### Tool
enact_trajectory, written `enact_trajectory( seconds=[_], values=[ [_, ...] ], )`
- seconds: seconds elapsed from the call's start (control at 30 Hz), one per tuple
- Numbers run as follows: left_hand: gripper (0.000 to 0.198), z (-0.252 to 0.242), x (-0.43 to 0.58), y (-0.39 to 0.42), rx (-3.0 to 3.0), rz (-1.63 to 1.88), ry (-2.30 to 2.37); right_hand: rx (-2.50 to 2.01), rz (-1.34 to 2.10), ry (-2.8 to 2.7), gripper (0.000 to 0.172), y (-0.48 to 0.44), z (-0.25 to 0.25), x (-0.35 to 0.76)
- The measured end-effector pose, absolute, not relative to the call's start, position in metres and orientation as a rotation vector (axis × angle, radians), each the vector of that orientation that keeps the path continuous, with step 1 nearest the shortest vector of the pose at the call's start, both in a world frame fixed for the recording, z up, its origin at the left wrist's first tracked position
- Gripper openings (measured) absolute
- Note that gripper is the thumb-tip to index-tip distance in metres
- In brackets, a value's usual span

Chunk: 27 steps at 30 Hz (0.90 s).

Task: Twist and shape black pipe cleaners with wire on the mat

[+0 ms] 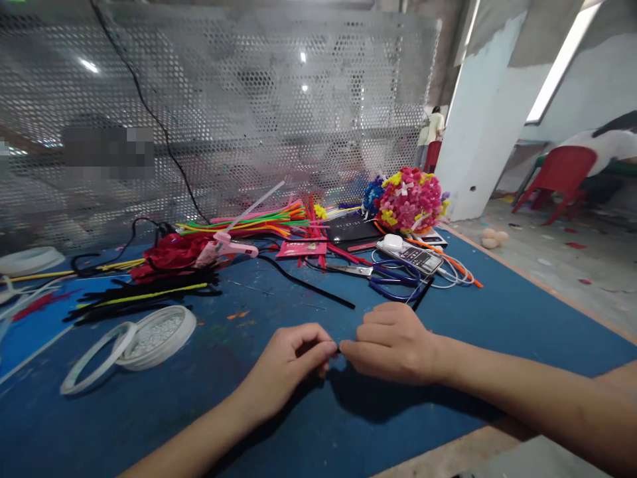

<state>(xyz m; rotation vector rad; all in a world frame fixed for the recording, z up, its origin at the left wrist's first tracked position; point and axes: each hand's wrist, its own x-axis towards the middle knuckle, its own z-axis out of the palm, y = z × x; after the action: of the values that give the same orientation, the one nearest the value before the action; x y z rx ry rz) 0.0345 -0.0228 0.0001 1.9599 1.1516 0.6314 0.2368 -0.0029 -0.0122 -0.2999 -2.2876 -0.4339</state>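
My left hand (pixel 298 355) and my right hand (pixel 393 342) meet at their fingertips over the blue table, both closed in a pinch. Between them shows a small dark bit of what looks like a black pipe cleaner (pixel 338 350); most of it is hidden by the fingers. A thin black strip (pixel 423 294) appears just behind my right hand, and I cannot tell whether it joins the held piece. Ahead of my hands lies a loose black pipe cleaner (pixel 313 287). Blue-handled scissors (pixel 395 280) rest beyond my right hand.
Left stand a white round container of beads (pixel 162 337), its ring lid (pixel 94 365) and black pipe cleaners (pixel 134 295). Behind are a pink glue gun (pixel 229 247), coloured pipe cleaners (pixel 259 220), a phone (pixel 418 257) and a fuzzy flower bouquet (pixel 411 199). Perforated metal panel (pixel 279 113) backs the table.
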Motion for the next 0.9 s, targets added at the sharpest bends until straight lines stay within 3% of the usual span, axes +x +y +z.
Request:
enact_trajectory(
  seconds=[0.13, 0.37, 0.47, 0.73, 0.8, 0.9],
  values=[
    [0.012, -0.004, 0.022, -0.026, 2.630, 0.841, 1.110, -0.332, -0.293, -2.261, 0.018, -0.007, -0.010, 0.232],
    [0.012, 0.000, 0.016, -0.030, 3.116, 1.100, 0.968, -0.389, -0.044, -2.159, 0.013, -0.009, -0.010, 0.228],
    [0.007, 0.001, 0.023, -0.029, 2.989, 0.996, 1.008, -0.362, -0.245, -2.202, 0.018, -0.003, -0.012, 0.233],
    [0.039, 0.004, 0.045, -0.028, 1.636, 0.501, 1.182, -0.220, -0.570, -2.336, 0.019, 0.001, -0.006, 0.242],
    [0.037, 0.003, 0.043, -0.026, 1.720, 0.512, 1.194, -0.234, -0.566, -2.339, 0.020, 0.001, -0.008, 0.242],
    [0.025, 0.002, 0.034, -0.024, 2.403, 0.706, 1.140, -0.309, -0.468, -2.309, 0.021, 0.002, -0.012, 0.239]
  ],
)
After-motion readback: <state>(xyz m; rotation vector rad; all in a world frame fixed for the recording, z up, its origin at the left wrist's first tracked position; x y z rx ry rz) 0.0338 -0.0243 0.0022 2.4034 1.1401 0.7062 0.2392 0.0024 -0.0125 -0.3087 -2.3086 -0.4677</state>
